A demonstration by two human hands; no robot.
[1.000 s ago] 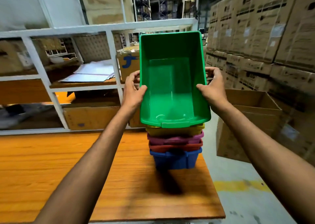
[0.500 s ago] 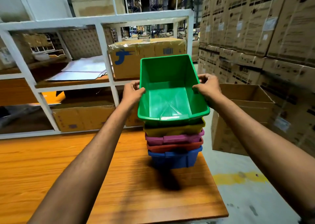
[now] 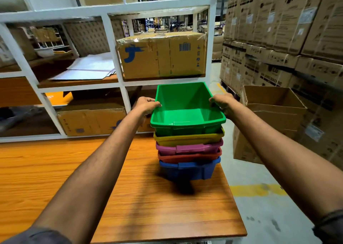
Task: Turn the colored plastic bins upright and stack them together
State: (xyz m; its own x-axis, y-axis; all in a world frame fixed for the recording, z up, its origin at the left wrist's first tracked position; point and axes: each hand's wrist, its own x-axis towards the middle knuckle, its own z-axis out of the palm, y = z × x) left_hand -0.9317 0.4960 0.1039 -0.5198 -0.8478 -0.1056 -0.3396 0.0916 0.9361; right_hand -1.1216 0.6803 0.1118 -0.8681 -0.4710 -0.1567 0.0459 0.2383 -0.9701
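A white shelf (image 3: 111, 45) stands on the far left and along the back, with flat white sheets (image 3: 87, 69) lying on one board and a brown box with blue marks (image 3: 163, 55) next to them. In front of it is the orange wooden counter (image 3: 55, 169).

The left hand (image 3: 146, 105) is closed on the left rim of the green bin (image 3: 185, 112), thumb inside the edge and fingers curled over the outside. The green bin sits upright, open side up, at the very top of the stack. Right under it is the yellow bin (image 3: 187, 138), then the pink bin (image 3: 187, 147), then the red bin (image 3: 187, 156), and the blue bin (image 3: 187, 169) at the bottom, resting on the counter near its right edge. Each bin sits inside the one below, so only the rims show.

The right hand (image 3: 221, 102) is closed on the right rim of the green bin in the same way.

Past the counter's edge, an open brown box (image 3: 269, 117) stands on the grey floor (image 3: 259, 216), which has a yellow stripe (image 3: 258, 190). Tall piles of brown cartons (image 3: 287, 30) fill the far right.
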